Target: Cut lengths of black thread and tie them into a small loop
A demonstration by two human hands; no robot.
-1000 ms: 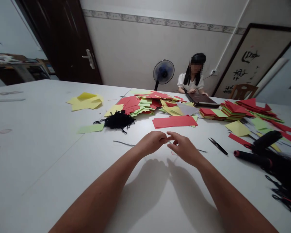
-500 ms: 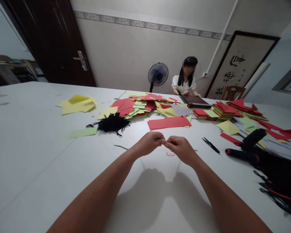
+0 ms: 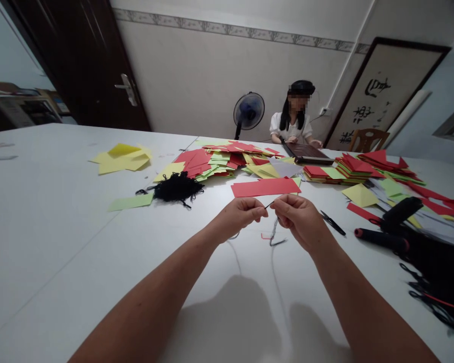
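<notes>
Pinching a length of black thread [image 3: 273, 230] between both hands, we work one strand at the bare table edge nearest us. Step in hand, as it stands: handling this single thread. The left fingers [image 3: 256, 212] are closed on it, thumb against forefinger, and the right fingers [image 3: 282, 203] are closed the same way. A short stiff end pokes up between the two pinches, and a slack curl of the thread drops below them to the tabletop.

The left hand [image 3: 237, 217] and right hand [image 3: 297, 220] sit close together, not touching, over the white table [image 3: 62, 237]. Just below the curl lies a small red loop [image 3: 265, 236]. Just beyond the right hand lie black-handled scissors [image 3: 333, 223]. Ahead of the hands is a long red paper strip [image 3: 265, 187]. To the left is a black thread bundle [image 3: 176, 187], beside a green paper sheet [image 3: 130, 202].

Farther off are loose piles of red, green and yellow paper [image 3: 215, 161] and stacked paper [image 3: 357, 169]. At right are two black rods [image 3: 382, 240]. Across the table, a seated person [image 3: 293, 118] has both hands at a dark flat board [image 3: 306, 153].
</notes>
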